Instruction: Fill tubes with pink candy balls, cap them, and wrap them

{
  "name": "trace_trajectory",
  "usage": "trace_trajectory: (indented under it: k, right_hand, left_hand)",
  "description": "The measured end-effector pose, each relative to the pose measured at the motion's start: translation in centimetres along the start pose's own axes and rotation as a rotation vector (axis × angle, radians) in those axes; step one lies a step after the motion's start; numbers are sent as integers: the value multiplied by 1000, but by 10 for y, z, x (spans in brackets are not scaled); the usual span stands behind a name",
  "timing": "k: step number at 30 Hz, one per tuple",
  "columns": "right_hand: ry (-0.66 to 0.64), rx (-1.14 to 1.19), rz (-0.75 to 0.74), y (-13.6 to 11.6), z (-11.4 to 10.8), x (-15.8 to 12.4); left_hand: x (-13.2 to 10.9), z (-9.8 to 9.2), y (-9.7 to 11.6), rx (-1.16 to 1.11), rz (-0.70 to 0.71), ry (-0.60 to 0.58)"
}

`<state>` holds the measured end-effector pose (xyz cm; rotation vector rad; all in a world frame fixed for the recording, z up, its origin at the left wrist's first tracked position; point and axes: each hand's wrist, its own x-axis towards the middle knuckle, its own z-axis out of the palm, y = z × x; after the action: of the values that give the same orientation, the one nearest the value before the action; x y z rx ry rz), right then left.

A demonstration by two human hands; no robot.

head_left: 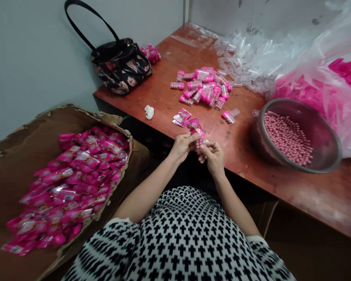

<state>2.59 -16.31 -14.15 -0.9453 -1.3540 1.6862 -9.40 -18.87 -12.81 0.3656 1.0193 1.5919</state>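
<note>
Both hands meet over the table's front edge, holding a small clear tube of pink balls (pixel 200 143) with a pink printed label (pixel 194 125) at its upper end. My left hand (pixel 181 146) pinches the tube and label from the left, thumb on top. From the right, my right hand (pixel 213 156) has its thumb and curled fingers closed on the tube's lower part. A few more printed labels (pixel 181 117) lie just beyond my left hand. Behind them is a heap of filled tubes with pink caps (pixel 204 86).
A grey bowl (pixel 324 156) of pink balls stands at right. Behind it are clear empty tubes (pixel 251 62) and a plastic bag of pink pieces (pixel 307 86). At left, a cardboard box (pixel 14 156) holds labelled pink tubes (pixel 76 183). A flowered handbag (pixel 121 68) and crumpled white tissue (pixel 149 112) sit on the table.
</note>
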Motion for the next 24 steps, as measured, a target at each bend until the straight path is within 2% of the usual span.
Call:
trace_trajectory:
  k: [2, 6, 8, 12, 14, 19, 24]
  right_hand:
    - [-17, 20, 3, 0, -2, 0]
    - [-48, 72, 39, -1, -2, -1]
    - [-58, 86, 65, -3, 0, -3]
    - [51, -26, -39, -2, 6, -7]
    - [60, -7, -38, 0, 6, -5]
    - [-31, 166, 96, 4, 0, -2]
    - [22, -11, -40, 5, 3, -11]
  left_hand:
    - [-1, 0, 1, -18, -9, -15]
    - [-1, -7, 9, 14, -79, -166]
    - [-1, -11, 14, 59, -104, -191]
    - [-5, -8, 14, 147, -21, -32]
    - [-8, -3, 10, 144, 28, 38]
    - [-15, 3, 0, 45, -11, 40]
    - [-15, 2, -4, -54, -19, 108]
